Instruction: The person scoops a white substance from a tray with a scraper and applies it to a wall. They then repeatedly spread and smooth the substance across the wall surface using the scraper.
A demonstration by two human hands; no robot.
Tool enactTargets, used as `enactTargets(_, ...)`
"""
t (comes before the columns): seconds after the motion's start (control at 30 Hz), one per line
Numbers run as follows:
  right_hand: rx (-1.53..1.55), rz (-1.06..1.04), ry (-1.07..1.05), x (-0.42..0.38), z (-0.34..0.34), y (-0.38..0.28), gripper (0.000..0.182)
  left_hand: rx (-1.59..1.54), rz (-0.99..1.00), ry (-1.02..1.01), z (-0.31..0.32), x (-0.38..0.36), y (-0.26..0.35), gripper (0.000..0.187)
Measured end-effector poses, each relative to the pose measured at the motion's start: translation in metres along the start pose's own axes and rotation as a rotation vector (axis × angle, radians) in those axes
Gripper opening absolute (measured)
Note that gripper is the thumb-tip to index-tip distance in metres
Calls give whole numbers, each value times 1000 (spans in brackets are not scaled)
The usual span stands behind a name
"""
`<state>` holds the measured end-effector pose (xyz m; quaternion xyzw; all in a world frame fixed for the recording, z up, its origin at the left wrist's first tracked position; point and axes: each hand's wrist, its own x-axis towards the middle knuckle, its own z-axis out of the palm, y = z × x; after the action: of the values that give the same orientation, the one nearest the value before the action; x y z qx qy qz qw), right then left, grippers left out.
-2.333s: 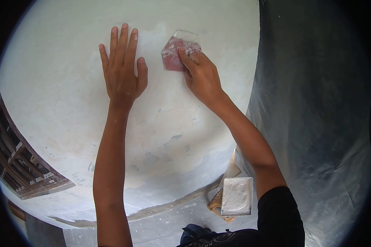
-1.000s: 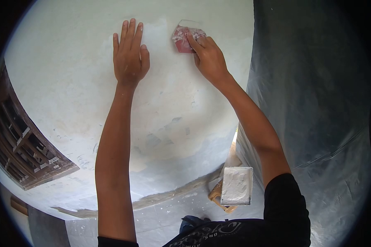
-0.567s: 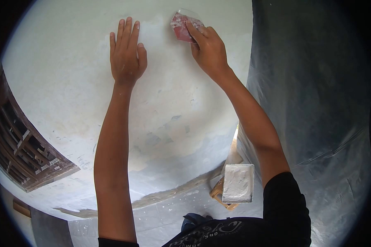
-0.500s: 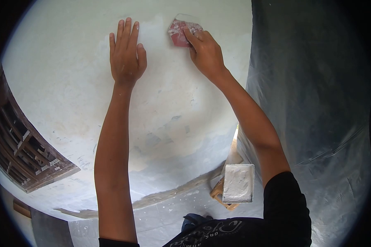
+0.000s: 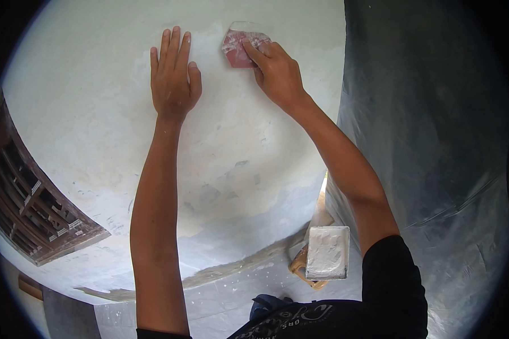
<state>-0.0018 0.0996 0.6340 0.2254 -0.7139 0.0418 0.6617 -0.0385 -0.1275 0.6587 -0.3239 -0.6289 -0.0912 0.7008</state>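
My left hand (image 5: 174, 76) lies flat against the pale wall (image 5: 220, 147), its fingers stretched upward and the thumb apart. To its right, my right hand (image 5: 278, 73) grips a red putty scraper (image 5: 240, 52) with a whitish, translucent edge at the top. White putty is smeared across the scraper's face. The thumb presses on that face, while the other fingers are mostly hidden behind it. Around both hands the wall shows patchy white filler, with greyer blotches lower down.
A rectangular tray (image 5: 328, 252) of white putty rests on a yellowish-brown stand (image 5: 301, 265) at the lower right. Dark plastic sheeting (image 5: 430, 141) hangs along the right. A brown wooden lattice (image 5: 37, 198) is set in the wall at left. Grey, white-spotted covering (image 5: 232, 296) lies below.
My right hand has shifted the scraper a little left and slightly down over the wall. My left hand stays in nearly the same place.
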Motion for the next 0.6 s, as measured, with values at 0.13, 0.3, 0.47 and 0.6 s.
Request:
enactTargets(0.13, 66, 5, -115, -52, -1, -25, 58, 2, 8, 3, 1, -1, -1, 52)
enactTargets(0.3, 157, 47, -142, -63, -16, -39, 64, 3, 3, -5, 1, 0, 0, 52)
enactTargets(0.47, 52, -29, 78, -4, -8, -9, 60, -4, 8, -12, 1, -1, -1, 52)
enactTargets(0.6, -22, -16, -9, -28, 4, -6, 60, 9, 8, -2, 1, -1, -2, 52)
